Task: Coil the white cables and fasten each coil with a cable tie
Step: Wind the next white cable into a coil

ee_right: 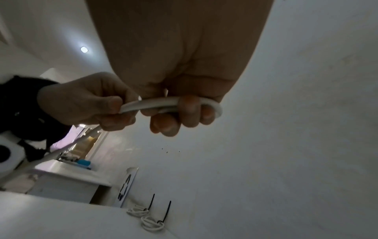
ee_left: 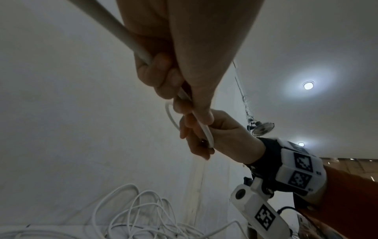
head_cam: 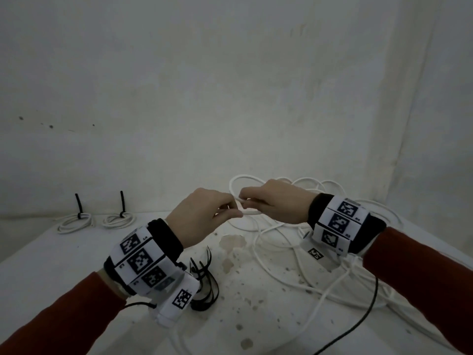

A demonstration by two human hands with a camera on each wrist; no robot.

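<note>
Nearest to me on the head cam is the bunch of black cable ties (head_cam: 204, 285), lying on the table just behind my left wrist rig. Above that, both hands are up off the table and nearly touching. My left hand (head_cam: 204, 216) has its fingers curled and pinches the white cable (head_cam: 252, 212) between thumb and fingertips. My right hand (head_cam: 275, 201) is curled round the same cable right beside it, with a small loop of it bending round those fingers; the right wrist cam shows that bend (ee_right: 216, 106) clearly. From the left hand the cable runs off toward the left wrist cam.

Under and behind my right hand sits the loose tangle of white cable (head_cam: 302, 242), sprawled over the right half of the table, with a thin black wire (head_cam: 358, 326) crossing it near the right front.

Far left, by the wall, are two finished coils (head_cam: 75, 222) (head_cam: 119, 219), each cinched with a black tie whose tail sticks straight up.

The white tabletop (head_cam: 256, 316) is stained and speckled in the middle. Behind it is a plain, scuffed white wall (head_cam: 230, 98) meeting another at a corner on the right.
</note>
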